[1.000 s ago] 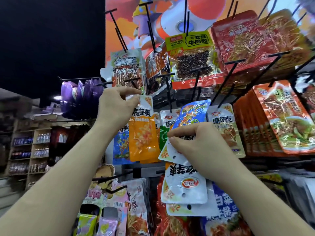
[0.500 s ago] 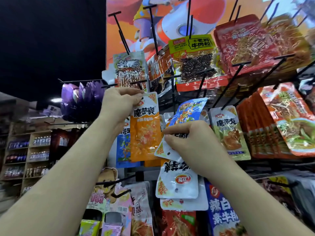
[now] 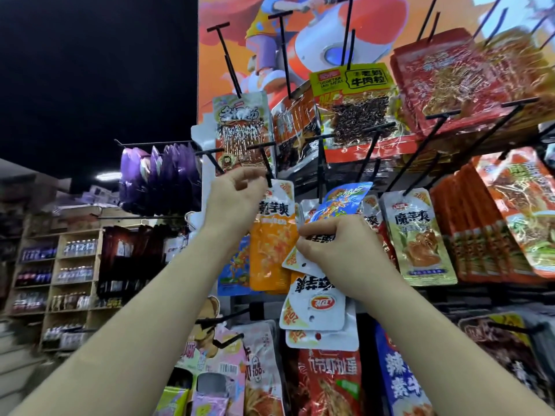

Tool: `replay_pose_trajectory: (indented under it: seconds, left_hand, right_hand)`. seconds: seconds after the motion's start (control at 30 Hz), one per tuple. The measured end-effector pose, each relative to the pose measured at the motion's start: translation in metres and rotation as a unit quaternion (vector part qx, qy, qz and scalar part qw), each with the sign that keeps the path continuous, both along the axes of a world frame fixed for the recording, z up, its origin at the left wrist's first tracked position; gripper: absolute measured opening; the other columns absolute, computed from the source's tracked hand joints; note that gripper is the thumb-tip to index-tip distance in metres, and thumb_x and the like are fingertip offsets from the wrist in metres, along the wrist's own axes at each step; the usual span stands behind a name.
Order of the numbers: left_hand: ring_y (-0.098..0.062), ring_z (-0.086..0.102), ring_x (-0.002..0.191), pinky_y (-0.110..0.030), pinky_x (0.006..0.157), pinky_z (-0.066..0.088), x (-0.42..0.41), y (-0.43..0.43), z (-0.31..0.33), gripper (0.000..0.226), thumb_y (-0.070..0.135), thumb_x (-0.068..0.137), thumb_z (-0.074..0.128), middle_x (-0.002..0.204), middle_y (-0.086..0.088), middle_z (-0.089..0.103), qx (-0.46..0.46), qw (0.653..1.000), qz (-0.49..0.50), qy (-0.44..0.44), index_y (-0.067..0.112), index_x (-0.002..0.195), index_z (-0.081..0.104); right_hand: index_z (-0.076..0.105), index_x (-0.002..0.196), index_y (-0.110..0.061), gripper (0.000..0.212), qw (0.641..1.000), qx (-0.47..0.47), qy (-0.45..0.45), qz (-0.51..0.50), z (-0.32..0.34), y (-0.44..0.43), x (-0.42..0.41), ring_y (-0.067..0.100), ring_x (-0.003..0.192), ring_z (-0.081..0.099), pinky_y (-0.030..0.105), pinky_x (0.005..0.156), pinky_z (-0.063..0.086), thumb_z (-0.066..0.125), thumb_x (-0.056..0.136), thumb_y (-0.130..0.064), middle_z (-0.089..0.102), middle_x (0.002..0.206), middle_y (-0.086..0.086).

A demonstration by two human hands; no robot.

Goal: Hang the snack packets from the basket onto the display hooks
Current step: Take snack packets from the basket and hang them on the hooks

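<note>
Crowded racks ahead: left hand (image 3: 237, 199) pinches the upright orange packet (image 3: 273, 247) by its top, at the hook (image 3: 266, 166) just above, while right hand (image 3: 339, 247) clutches white packets (image 3: 315, 307) hanging below.

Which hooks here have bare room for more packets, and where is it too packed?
Bare rod shows on the two top hooks left of the yellow packet, and on the two short hooks under the left hand, by the pink packets. Crowded: the red stacks at right, the purple packets at left, and the middle row around the orange packet.
</note>
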State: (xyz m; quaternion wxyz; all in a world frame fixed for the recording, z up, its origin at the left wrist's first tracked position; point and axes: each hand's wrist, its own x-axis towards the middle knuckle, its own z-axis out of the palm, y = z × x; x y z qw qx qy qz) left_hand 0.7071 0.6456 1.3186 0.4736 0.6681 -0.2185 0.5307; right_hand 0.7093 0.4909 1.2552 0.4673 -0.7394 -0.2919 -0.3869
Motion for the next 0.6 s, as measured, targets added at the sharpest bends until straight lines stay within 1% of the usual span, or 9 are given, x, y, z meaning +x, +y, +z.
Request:
replay_pose_trajectory:
  seconds: [0.1, 0.17, 0.23, 0.3, 0.4, 0.47, 0.5, 0.57, 0.6]
  left_hand:
    - [-0.022, 0.057, 0.114, -0.034, 0.092, 0.047, 0.004, 0.01, -0.01, 0.042, 0.017, 0.089, 0.066, 0.121, 0.0, 0.062, 0.133, 0.98, 0.142, 0.047, 0.028, 0.129, 0.059]
    - [-0.024, 0.055, 0.117, -0.031, 0.093, 0.044, 0.008, 0.01, -0.009, 0.047, 0.015, 0.089, 0.067, 0.125, -0.004, 0.06, 0.174, 0.963, 0.197, 0.063, 0.026, 0.133, 0.057]
    - [-0.027, 0.054, 0.118, -0.031, 0.093, 0.043, 0.017, 0.009, -0.005, 0.049, 0.017, 0.088, 0.069, 0.128, -0.006, 0.059, 0.205, 0.946, 0.236, 0.082, 0.025, 0.134, 0.055]
    - [-0.028, 0.055, 0.116, -0.03, 0.09, 0.043, 0.027, 0.008, -0.001, 0.053, 0.018, 0.087, 0.071, 0.127, -0.007, 0.061, 0.235, 0.929, 0.268, 0.099, 0.024, 0.137, 0.052]
    - [-0.031, 0.059, 0.107, -0.031, 0.077, 0.044, 0.042, 0.009, 0.001, 0.053, 0.023, 0.084, 0.074, 0.117, -0.01, 0.066, 0.273, 0.898, 0.333, 0.089, 0.027, 0.132, 0.052]
    - [-0.031, 0.057, 0.109, -0.032, 0.075, 0.041, 0.05, 0.01, 0.002, 0.051, 0.03, 0.082, 0.075, 0.117, -0.01, 0.063, 0.292, 0.874, 0.381, 0.073, 0.025, 0.128, 0.053]
    - [-0.031, 0.056, 0.11, -0.033, 0.076, 0.041, 0.053, 0.01, 0.002, 0.05, 0.033, 0.082, 0.074, 0.117, -0.01, 0.061, 0.298, 0.865, 0.399, 0.065, 0.023, 0.126, 0.052]
    - [-0.032, 0.056, 0.108, -0.036, 0.078, 0.044, 0.056, 0.01, 0.001, 0.053, 0.038, 0.081, 0.074, 0.116, -0.01, 0.058, 0.307, 0.852, 0.42, 0.059, 0.021, 0.124, 0.048]
    - [-0.033, 0.057, 0.105, -0.038, 0.078, 0.045, 0.058, 0.011, 0.0, 0.056, 0.039, 0.08, 0.075, 0.114, -0.01, 0.058, 0.307, 0.85, 0.424, 0.061, 0.02, 0.124, 0.045]
  right_hand:
    - [0.072, 0.112, -0.017, 0.023, 1.0, 0.014, -0.003, 0.023, 0.0, -0.004, 0.0, 0.004, 0.034, 0.041, 0.011, 0.041, 0.03, 0.058, 0.094, -0.016, 0.068, 0.084, 0.006]
    - [0.074, 0.098, -0.019, 0.024, 0.999, 0.045, -0.003, 0.03, 0.003, -0.01, -0.001, 0.013, 0.034, 0.041, 0.018, 0.042, 0.032, 0.053, 0.093, -0.01, 0.069, 0.072, 0.014]
    - [0.073, 0.092, -0.022, 0.026, 0.998, 0.061, 0.0, 0.033, 0.005, -0.017, -0.003, 0.017, 0.04, 0.043, 0.019, 0.044, 0.032, 0.051, 0.093, -0.008, 0.07, 0.077, 0.019]
    - [0.07, 0.104, -0.019, 0.026, 0.998, 0.049, 0.01, 0.035, 0.004, -0.025, -0.005, 0.006, 0.03, 0.029, 0.017, 0.036, 0.027, 0.051, 0.093, -0.006, 0.068, 0.077, 0.016]
    - [0.061, 0.112, -0.027, 0.028, 0.998, 0.032, 0.028, 0.054, 0.0, -0.032, -0.004, 0.006, 0.027, 0.025, 0.016, 0.033, 0.025, 0.053, 0.095, -0.007, 0.065, 0.082, 0.011]
    - [0.058, 0.112, -0.032, 0.028, 0.996, 0.041, 0.028, 0.08, -0.003, -0.033, -0.003, 0.01, 0.034, 0.046, 0.026, 0.037, 0.043, 0.058, 0.095, -0.01, 0.065, 0.088, 0.008]
    - [0.057, 0.111, -0.035, 0.029, 0.995, 0.049, 0.023, 0.089, -0.004, -0.032, -0.003, 0.022, 0.048, 0.062, 0.037, 0.047, 0.054, 0.061, 0.093, -0.012, 0.065, 0.097, 0.006]
    - [0.056, 0.11, -0.038, 0.033, 0.993, 0.063, 0.005, 0.096, -0.007, -0.031, -0.002, 0.038, 0.079, 0.067, 0.052, 0.067, 0.057, 0.067, 0.09, -0.014, 0.062, 0.115, 0.0]
    - [0.055, 0.111, -0.038, 0.035, 0.992, 0.067, -0.01, 0.103, -0.008, -0.031, -0.003, 0.035, 0.085, 0.068, 0.051, 0.074, 0.057, 0.068, 0.089, -0.014, 0.06, 0.12, -0.003]
